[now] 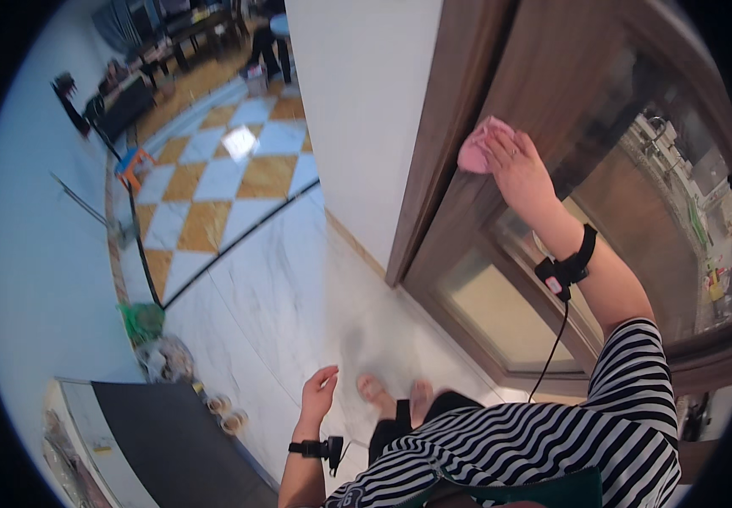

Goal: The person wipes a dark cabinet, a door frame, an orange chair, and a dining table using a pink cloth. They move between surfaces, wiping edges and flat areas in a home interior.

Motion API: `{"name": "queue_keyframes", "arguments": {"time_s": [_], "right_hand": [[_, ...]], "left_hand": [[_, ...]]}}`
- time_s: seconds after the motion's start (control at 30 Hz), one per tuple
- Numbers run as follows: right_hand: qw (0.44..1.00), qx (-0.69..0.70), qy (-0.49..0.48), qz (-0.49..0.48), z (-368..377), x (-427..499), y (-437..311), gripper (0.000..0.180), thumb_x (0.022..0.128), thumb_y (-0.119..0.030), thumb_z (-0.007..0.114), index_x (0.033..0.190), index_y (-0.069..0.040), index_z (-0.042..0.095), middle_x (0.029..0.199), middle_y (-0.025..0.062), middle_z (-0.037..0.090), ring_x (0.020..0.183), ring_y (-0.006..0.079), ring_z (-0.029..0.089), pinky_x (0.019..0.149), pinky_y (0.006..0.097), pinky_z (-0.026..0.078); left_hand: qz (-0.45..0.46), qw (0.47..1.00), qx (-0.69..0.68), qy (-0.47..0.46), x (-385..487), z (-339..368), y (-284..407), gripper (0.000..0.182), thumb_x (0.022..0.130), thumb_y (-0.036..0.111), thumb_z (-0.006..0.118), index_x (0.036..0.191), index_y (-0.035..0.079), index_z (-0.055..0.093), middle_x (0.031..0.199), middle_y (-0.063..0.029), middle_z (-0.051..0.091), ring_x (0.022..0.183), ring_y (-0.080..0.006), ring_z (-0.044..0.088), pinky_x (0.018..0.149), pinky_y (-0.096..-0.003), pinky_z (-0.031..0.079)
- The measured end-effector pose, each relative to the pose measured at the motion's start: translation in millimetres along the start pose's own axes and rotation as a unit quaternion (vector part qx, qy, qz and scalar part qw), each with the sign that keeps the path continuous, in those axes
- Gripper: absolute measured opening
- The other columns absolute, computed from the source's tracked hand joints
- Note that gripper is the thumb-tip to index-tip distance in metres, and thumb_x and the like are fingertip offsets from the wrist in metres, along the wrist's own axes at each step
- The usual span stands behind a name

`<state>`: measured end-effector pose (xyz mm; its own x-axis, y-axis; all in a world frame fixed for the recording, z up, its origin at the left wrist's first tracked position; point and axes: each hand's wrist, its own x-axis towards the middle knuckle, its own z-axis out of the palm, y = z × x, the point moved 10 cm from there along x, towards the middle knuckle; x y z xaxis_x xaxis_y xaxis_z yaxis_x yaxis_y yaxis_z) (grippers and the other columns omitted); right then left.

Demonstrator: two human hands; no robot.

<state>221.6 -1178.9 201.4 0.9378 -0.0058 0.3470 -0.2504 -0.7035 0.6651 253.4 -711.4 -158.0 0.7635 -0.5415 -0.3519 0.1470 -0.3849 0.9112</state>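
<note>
My right hand reaches up and presses a crumpled pink cloth flat against the wooden frame of a brown glazed door. The cloth lies near the edge of that frame, beside the door jamb. Its part beneath my fingers is hidden. Low in front of my body hangs my left hand, its fingers loosely bent and the thumb a little apart. It holds nothing and is away from the door. Each forearm wears a black strap with a small device.
Through the glass appears a kitchen counter with items on it. Bags and a green bag lie along the left wall. A dark-topped cabinet stands lower left. Beyond the black floor strip are an orange-and-blue stool and a person.
</note>
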Motion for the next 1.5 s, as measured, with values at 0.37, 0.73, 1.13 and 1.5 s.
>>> {"name": "queue_keyframes", "arguments": {"time_s": [0.37, 0.73, 1.13, 1.5], "right_hand": [[0.979, -0.101, 0.142, 0.105, -137.0, 21.2, 99.8, 0.038, 0.092, -0.019, 0.051, 0.122, -0.002, 0.067, 0.138, 0.0122, 0.059, 0.138, 0.0274, 0.047, 0.12, 0.0479, 0.028], [0.968, 0.222, -0.077, 0.091, -31.9, -142.9, -110.6, 0.01, 0.076, -0.025, 0.07, 0.08, -0.017, 0.074, 0.093, 0.001, 0.061, 0.102, 0.0199, 0.056, 0.082, 0.0337, 0.044], [0.963, 0.201, -0.107, 0.145, 54.3, -171.7, -124.9, 0.011, 0.082, -0.018, 0.065, 0.082, -0.012, 0.074, 0.104, 0.0007, 0.057, 0.106, 0.0213, 0.051, 0.085, 0.0339, 0.044], [0.977, 0.097, -0.186, 0.037, 54.4, -367.5, -90.5, 0.02, 0.089, -0.017, 0.06, 0.101, -0.016, 0.076, 0.133, -0.0087, 0.058, 0.111, 0.0145, 0.051, 0.086, 0.03, 0.043]], "left_hand": [[0.08, 0.994, -0.065, 0.037, -101.7, -12.5, 56.1, 0.025, 0.098, 0.012, 0.065, 0.12, 0.002, 0.07, 0.114, -0.0104, 0.074, 0.109, -0.0164, 0.068, 0.096, -0.0312, 0.052], [0.022, 0.998, 0.051, -0.017, -135.4, -99.1, 58.0, 0.031, 0.1, 0.015, 0.064, 0.126, -0.001, 0.066, 0.118, -0.0102, 0.073, 0.111, -0.0155, 0.065, 0.098, -0.0299, 0.049], [0.034, 0.978, 0.198, -0.057, -101.3, -111.4, 91.0, 0.031, 0.1, 0.014, 0.063, 0.128, 0.003, 0.067, 0.123, -0.0079, 0.071, 0.112, -0.0146, 0.065, 0.09, -0.0287, 0.052], [0.045, 0.962, 0.231, -0.14, -104.4, -14.3, 111.8, 0.033, 0.102, 0.013, 0.061, 0.131, -0.003, 0.061, 0.123, -0.0131, 0.07, 0.117, -0.0189, 0.064, 0.102, -0.0317, 0.047]]}}
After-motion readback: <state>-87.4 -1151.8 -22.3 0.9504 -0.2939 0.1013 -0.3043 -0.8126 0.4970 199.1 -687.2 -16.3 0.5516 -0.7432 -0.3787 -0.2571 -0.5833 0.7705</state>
